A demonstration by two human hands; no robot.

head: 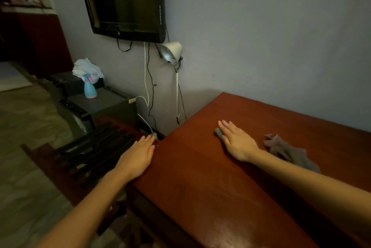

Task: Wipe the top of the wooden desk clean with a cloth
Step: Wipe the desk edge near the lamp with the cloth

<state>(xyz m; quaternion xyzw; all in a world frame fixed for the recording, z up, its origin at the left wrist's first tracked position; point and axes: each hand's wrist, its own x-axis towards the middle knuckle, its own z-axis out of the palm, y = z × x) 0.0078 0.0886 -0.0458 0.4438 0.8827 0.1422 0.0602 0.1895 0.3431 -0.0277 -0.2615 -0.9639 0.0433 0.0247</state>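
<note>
The reddish wooden desk fills the right half of the head view. My right hand lies flat on its top with straight fingers, pressing down a grey cloth. The cloth shows as a small roll by my thumb and as a crumpled trail behind my wrist and forearm. My left hand rests flat with straight fingers at the desk's left edge, near the corner, holding nothing.
A clip-on lamp with cables hangs off the wall beside the desk's far left corner, under a wall-mounted screen. To the left stand a dark slatted rack and a low cabinet carrying a blue spray bottle and white cloths.
</note>
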